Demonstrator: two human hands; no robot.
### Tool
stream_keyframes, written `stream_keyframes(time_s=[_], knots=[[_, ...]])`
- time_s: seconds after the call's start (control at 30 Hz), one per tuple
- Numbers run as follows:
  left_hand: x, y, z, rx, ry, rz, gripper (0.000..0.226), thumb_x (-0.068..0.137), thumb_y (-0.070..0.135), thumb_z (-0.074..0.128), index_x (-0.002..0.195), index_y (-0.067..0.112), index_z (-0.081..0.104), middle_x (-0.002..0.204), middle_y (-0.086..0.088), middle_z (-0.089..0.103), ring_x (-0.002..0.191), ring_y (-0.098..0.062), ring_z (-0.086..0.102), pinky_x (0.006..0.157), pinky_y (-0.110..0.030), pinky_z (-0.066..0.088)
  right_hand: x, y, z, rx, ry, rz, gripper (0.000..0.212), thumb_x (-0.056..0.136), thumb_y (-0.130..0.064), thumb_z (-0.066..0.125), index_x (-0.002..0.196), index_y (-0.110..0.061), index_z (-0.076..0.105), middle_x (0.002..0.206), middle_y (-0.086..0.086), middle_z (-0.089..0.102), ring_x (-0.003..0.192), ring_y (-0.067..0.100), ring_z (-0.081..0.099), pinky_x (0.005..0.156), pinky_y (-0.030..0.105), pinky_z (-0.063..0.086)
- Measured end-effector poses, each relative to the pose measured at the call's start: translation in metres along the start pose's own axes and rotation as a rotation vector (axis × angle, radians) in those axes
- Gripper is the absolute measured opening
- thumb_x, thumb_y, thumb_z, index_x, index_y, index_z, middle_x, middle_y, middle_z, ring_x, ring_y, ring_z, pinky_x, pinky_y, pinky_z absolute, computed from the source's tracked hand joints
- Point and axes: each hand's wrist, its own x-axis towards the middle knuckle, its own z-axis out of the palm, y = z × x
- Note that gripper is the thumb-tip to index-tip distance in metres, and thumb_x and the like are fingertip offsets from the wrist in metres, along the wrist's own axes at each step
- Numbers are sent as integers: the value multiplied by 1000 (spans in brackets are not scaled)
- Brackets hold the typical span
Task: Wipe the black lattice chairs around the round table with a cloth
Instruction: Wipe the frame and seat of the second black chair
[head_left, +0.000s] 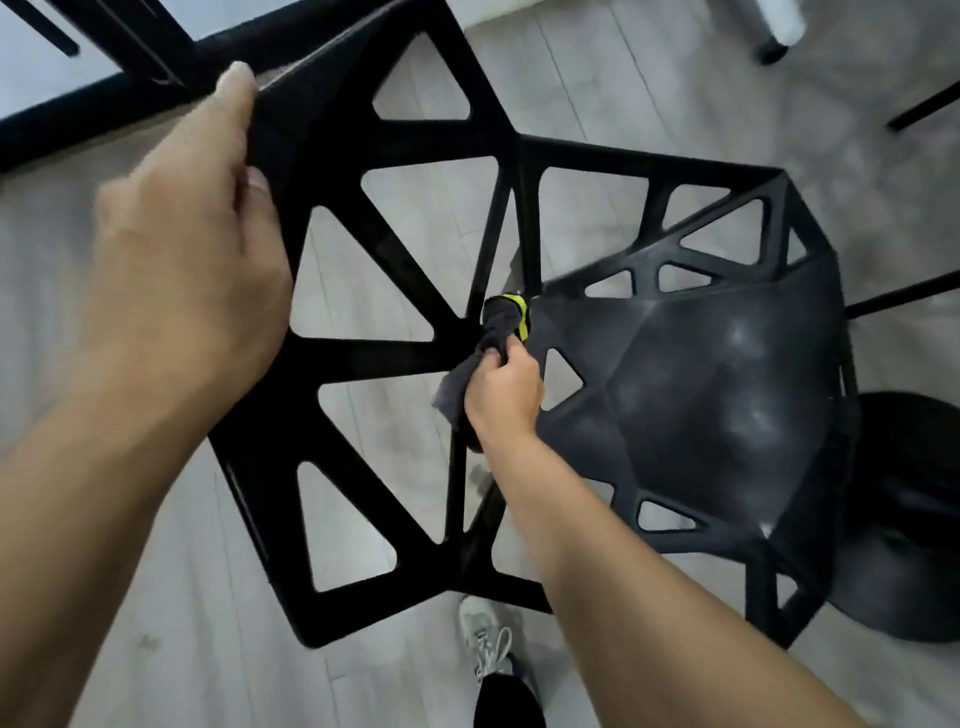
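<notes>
A black lattice chair (519, 156) fills the middle of the view, its backrest of triangular openings towards me and its dusty seat (727, 395) to the right. My left hand (192, 260) grips the top left edge of the backrest, thumb along the edge. My right hand (501, 395) holds a grey cloth with a yellow-green edge (501, 325), bunched and pressed against the lattice where the backrest meets the seat.
Grey wood-look floor (156, 649) lies all round. A black table edge or frame (104, 104) runs across the top left. A thin black leg (919, 109) and a white castor chair base (774, 31) stand top right. My shoe (485, 644) is below the chair.
</notes>
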Motion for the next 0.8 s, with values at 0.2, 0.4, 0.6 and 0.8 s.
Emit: stream_keyframes(time_s=[0.2, 0.4, 0.6, 0.8], knots=[[-12, 19, -13, 24, -3, -11, 51, 106, 14, 41, 155, 29, 39, 143, 15, 51, 127, -1, 42, 86, 15, 14, -89, -50, -16, 168, -108, -376, 43, 104, -21, 49, 146, -34, 51, 110, -12, 44, 103, 2, 49, 81, -3, 31], [-8, 16, -15, -64, -50, -53, 51, 107, 13, 40, 154, 32, 40, 135, 7, 61, 113, 6, 54, 90, 7, 28, -73, -79, 3, 332, 6, -253, 42, 106, -22, 45, 147, -27, 49, 115, -15, 45, 109, -2, 48, 85, -6, 28], [-8, 16, -16, -124, -63, -59, 51, 107, 10, 39, 155, 28, 40, 143, 13, 53, 124, 5, 47, 98, 2, 32, -93, -127, 1, 337, -22, -413, 41, 107, -30, 43, 148, -30, 49, 112, -8, 48, 101, 0, 51, 81, -3, 33], [-8, 17, -17, -131, -93, -89, 53, 108, 12, 37, 155, 36, 36, 155, 14, 44, 142, 0, 36, 105, 2, 23, -84, -104, -4, 283, -40, -494, 45, 107, -28, 44, 150, -38, 44, 103, -8, 48, 97, -1, 54, 79, 6, 39]])
